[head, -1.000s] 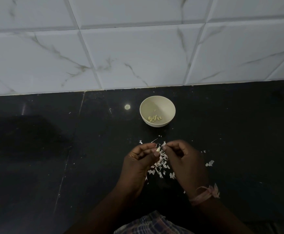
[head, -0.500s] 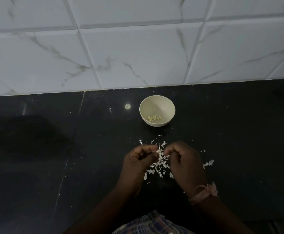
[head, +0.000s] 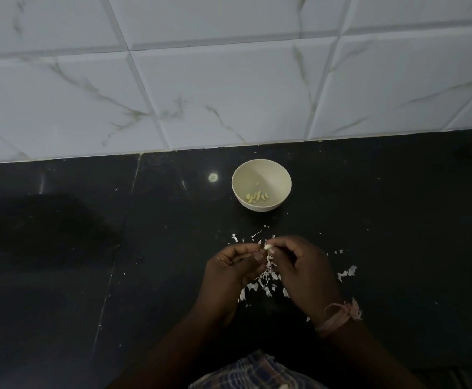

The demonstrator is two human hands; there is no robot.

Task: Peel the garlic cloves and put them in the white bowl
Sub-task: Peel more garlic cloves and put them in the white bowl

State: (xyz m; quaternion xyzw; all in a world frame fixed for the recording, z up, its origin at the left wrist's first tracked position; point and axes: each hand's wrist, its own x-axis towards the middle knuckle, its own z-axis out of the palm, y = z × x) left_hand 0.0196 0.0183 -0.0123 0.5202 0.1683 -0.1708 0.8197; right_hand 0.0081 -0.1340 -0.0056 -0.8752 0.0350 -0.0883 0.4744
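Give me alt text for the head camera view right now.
Two hands, left hand and right hand, pinch a small garlic clove over scattered peels on a black counter. Beyond them a white bowl holds several peeled cloves, below a marbled tile wall.

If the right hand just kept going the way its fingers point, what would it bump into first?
The right hand points leftward at the garlic clove it pinches, so it would likely meet the left hand first, whose fingertips seem to hold the same clove. Depth is hard to judge.
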